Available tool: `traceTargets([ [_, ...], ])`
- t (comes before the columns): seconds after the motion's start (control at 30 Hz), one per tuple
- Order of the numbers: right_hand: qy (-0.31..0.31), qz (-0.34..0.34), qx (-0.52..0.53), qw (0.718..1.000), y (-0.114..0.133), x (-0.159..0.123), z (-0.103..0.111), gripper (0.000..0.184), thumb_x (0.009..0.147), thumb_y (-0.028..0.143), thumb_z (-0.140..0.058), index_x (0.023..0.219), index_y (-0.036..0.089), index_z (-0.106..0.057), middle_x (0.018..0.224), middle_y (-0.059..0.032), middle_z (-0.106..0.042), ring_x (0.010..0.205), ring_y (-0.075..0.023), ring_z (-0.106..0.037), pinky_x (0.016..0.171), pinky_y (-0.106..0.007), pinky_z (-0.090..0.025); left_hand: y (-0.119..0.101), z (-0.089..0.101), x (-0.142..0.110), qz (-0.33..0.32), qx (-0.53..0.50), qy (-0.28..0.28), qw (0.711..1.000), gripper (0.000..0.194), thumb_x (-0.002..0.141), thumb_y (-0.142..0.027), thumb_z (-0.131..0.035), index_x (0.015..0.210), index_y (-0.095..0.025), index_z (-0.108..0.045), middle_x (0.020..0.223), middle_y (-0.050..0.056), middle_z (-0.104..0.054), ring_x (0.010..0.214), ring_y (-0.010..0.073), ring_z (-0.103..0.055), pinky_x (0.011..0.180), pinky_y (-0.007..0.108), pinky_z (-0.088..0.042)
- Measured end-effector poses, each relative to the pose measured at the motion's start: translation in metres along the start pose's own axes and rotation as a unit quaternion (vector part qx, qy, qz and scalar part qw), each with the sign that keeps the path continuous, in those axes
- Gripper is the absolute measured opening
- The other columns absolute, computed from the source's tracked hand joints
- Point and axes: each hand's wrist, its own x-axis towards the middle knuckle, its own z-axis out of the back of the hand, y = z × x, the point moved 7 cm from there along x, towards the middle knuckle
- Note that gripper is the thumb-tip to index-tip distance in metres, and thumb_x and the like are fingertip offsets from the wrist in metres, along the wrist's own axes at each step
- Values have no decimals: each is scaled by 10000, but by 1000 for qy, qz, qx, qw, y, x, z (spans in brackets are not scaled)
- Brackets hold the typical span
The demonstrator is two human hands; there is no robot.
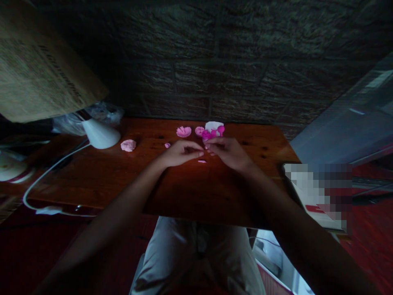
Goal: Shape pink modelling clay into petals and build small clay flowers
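Observation:
My left hand and my right hand meet over the wooden table, fingertips almost touching. On each, thumb and fingers are drawn into a pinch; whatever lies between them is too small or hidden to make out. Below the fingertips is a small flat pink piece. Just behind my right hand sit bright magenta pieces, partly covered by its fingers. Farther back are a pink ruffled, cup-shaped piece and a smaller pink round one. A tiny pink lump rests left of my left hand.
A larger pale pink lump lies near the white lamp base, whose cable loops over the table's left edge. A white scrap is by the dark brick wall. The lampshade overhangs the left.

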Motion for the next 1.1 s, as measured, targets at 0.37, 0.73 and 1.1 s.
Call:
traceTargets([
  [0.37, 6, -15, 67, 998, -6, 1, -9, 361, 833, 548, -740, 934, 203, -770, 909, -47, -791, 785, -159, -697, 704, -288, -576, 6, 2, 1, 51, -75, -55, 994, 211, 824, -381, -775, 849, -173, -794, 833, 52, -758, 652, 109, -569, 582, 223, -404],
  [0.73, -5, 88, -31, 996, 8, -1, -5, 181, 904, 328, -665, 955, 210, -792, 994, -53, -802, 911, -194, -722, 901, -370, -549, 5, 6, 2, 31, -45, -59, 997, 209, 844, -364, -741, 868, -159, -775, 859, 53, -768, 673, 104, -588, 595, 208, -434],
  [1.1, -18, -9, 80, 997, -7, -1, -5, 257, 739, 423, -811, 892, 217, -822, 845, -33, -800, 733, -167, -702, 732, -324, -574, -8, 5, 2, -80, 25, -64, 994, 191, 878, -340, -731, 896, -153, -765, 911, 69, -794, 821, 157, -709, 797, 286, -561],
])
